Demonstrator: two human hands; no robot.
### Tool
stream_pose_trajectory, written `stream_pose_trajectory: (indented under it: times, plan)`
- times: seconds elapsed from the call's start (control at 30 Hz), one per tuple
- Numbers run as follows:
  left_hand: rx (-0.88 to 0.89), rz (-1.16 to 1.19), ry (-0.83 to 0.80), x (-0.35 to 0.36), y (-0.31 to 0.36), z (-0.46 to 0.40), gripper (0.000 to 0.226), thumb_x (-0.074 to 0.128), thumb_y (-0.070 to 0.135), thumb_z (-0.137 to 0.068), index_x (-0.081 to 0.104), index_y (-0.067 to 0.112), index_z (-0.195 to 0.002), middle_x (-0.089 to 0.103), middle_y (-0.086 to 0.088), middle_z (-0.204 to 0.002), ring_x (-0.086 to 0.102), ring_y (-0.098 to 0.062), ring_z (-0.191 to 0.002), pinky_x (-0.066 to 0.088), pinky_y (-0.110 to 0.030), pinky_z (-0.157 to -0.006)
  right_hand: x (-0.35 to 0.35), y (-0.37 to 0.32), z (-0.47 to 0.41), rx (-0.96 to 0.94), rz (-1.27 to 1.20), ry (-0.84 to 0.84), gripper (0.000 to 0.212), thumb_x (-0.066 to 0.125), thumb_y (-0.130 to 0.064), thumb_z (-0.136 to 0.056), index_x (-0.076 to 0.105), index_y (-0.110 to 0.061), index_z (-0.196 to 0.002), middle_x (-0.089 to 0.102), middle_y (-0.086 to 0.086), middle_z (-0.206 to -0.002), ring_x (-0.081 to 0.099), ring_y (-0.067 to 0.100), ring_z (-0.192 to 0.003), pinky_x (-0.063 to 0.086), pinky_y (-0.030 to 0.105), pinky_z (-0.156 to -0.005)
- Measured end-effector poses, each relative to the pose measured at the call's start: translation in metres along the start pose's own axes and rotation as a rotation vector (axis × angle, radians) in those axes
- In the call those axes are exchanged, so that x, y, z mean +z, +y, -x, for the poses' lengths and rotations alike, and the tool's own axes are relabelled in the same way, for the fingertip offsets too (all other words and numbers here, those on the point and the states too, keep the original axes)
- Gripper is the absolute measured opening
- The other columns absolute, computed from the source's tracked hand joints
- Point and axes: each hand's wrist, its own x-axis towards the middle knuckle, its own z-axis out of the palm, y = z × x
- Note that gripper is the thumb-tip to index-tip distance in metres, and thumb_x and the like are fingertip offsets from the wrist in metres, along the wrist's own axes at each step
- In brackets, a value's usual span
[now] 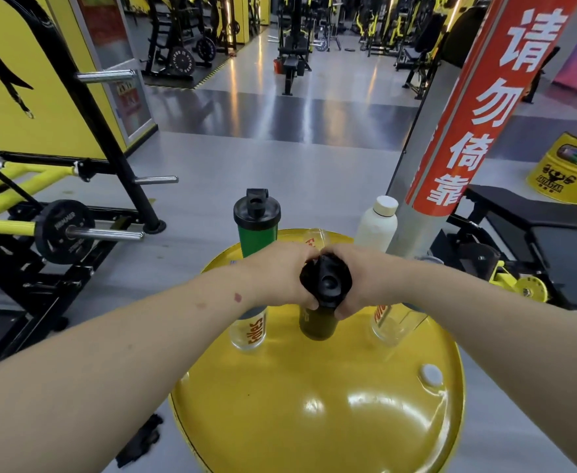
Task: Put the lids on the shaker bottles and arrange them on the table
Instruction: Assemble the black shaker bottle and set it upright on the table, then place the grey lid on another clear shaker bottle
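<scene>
**Midway: one lid being fitted, clear cups not yet capped**

Here, a black lid point(326, 279) is being pressed or twisted onto a dark olive shaker bottle point(317, 322), which is taken as the landmark for everything else. The bottle stands on the yellow drum-top table point(314, 404), roughly at its middle. The lid is gripped from both sides: the left hand point(280, 274) is wrapped around its left edge, the right hand point(365, 278) around its right edge, fingers curled tightly on the lid rim. Whether the lid is fully seated cannot be told, since the joint is hidden by the hands.

Behind the landmark bottle and to its left, a green shaker bottle point(258, 233) is seen already capped with a black lid, its flip cap raised. Just left of the landmark, a clear cup with red lettering point(249, 331) is partly covered by the left forearm; its top cannot be seen. Just right of the landmark, a second clear cup point(394, 322) stands, its top hidden by the right wrist. A third clear cup point(316, 238) is glimpsed directly behind the hands. A white bottle point(377, 223) stands behind and to the right.

By this reading, one bottle is finished, one is in hand, and the clear cups and final arranging are judged to remain.
</scene>
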Motion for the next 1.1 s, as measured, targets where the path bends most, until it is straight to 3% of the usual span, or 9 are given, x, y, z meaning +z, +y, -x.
stream_pose_trajectory:
  times: [0.27,0.5,0.63,0.77,0.9,0.97,1.1]
  plan:
    - [-0.012,-0.223,-0.086,0.015,0.004,-0.008,0.075,0.092,0.044,-0.063,0.058,0.026,-0.128,0.068,0.006,-0.112,0.064,-0.019,-0.102,0.057,-0.037,-0.084,0.022,0.010,-0.006,-0.001,-0.070,-0.073,0.085,0.098,-0.022,-0.063,0.049,-0.032,-0.131,0.060,-0.009,-0.124,0.059,0.020,-0.116,0.045,0.027,-0.091]
    - [-0.030,-0.253,-0.091,0.020,0.011,-0.012,0.069,0.090,0.046,-0.066,0.058,0.025,-0.124,0.065,0.004,-0.108,0.062,-0.020,-0.097,0.053,-0.031,-0.076,0.024,0.015,-0.001,0.026,-0.060,-0.076,0.088,0.098,-0.026,-0.063,0.048,-0.032,-0.136,0.062,-0.009,-0.128,0.059,0.022,-0.120,0.052,0.040,-0.102]
    - [-0.036,-0.228,-0.126,0.020,0.012,-0.010,0.064,0.089,0.038,-0.070,0.058,0.024,-0.124,0.065,0.004,-0.108,0.061,-0.019,-0.095,0.051,-0.029,-0.075,0.024,0.012,-0.002,0.043,0.000,-0.099,0.089,0.097,-0.026,-0.063,0.046,-0.031,-0.137,0.062,-0.007,-0.126,0.060,0.022,-0.117,0.054,0.038,-0.097]
    - [-0.059,-0.277,-0.168,0.012,0.010,-0.011,0.047,0.074,0.016,-0.085,0.055,0.020,-0.128,0.065,-0.002,-0.112,0.062,-0.022,-0.101,0.054,-0.030,-0.075,0.010,0.006,-0.004,0.099,0.098,-0.186,0.082,0.083,-0.013,-0.078,0.040,-0.027,-0.146,0.061,0.000,-0.126,0.060,0.026,-0.115,0.053,0.030,-0.080]
    - [-0.105,-0.173,-0.147,-0.013,0.004,-0.015,0.070,0.057,-0.005,-0.089,0.040,0.019,-0.153,0.055,-0.004,-0.146,0.058,-0.024,-0.127,0.057,-0.034,-0.091,-0.017,-0.002,-0.010,0.128,0.136,-0.128,0.071,0.063,-0.008,-0.093,0.036,-0.023,-0.157,0.052,0.005,-0.151,0.054,0.028,-0.130,0.051,0.035,-0.097]
    - [-0.110,-0.114,-0.128,-0.024,0.000,-0.017,0.072,0.054,-0.007,-0.089,0.039,0.021,-0.154,0.053,-0.003,-0.149,0.056,-0.020,-0.130,0.054,-0.029,-0.090,-0.030,-0.004,-0.017,0.163,0.147,-0.097,0.065,0.055,-0.004,-0.095,0.040,-0.019,-0.156,0.050,0.005,-0.154,0.050,0.026,-0.136,0.046,0.037,-0.107]
    - [-0.124,-0.075,-0.148,-0.033,-0.012,-0.025,0.072,0.051,-0.007,-0.089,0.041,0.025,-0.153,0.054,-0.001,-0.147,0.057,-0.019,-0.127,0.055,-0.029,-0.085,-0.041,-0.009,-0.033,0.253,0.148,-0.093,0.058,0.045,-0.003,-0.098,0.044,-0.018,-0.154,0.049,0.006,-0.155,0.048,0.026,-0.139,0.040,0.034,-0.107]
